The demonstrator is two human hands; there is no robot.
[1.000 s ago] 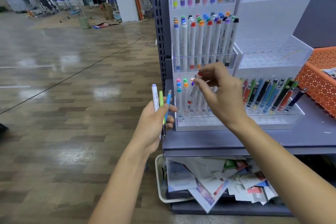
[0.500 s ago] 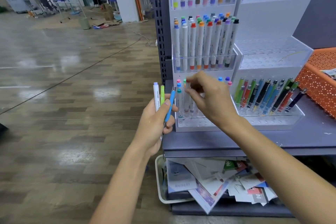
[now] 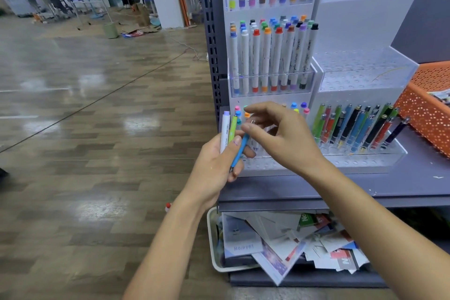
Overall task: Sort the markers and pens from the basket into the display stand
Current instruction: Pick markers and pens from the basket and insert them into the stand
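Right hand had left display stand's bottom marker row and come across to left hand, in front of stand's left corner. Left hand gripped three items upright: white marker, green pen, blue pen. Right thumb touched blue pen's silver top, fingers curled above; real pinch or not, could not tell. Stand's left tiers held markers, its lower right tier pens. Orange basket sat just right of stand.

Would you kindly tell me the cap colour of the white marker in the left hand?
Lilac; the cap shows best in the head view.
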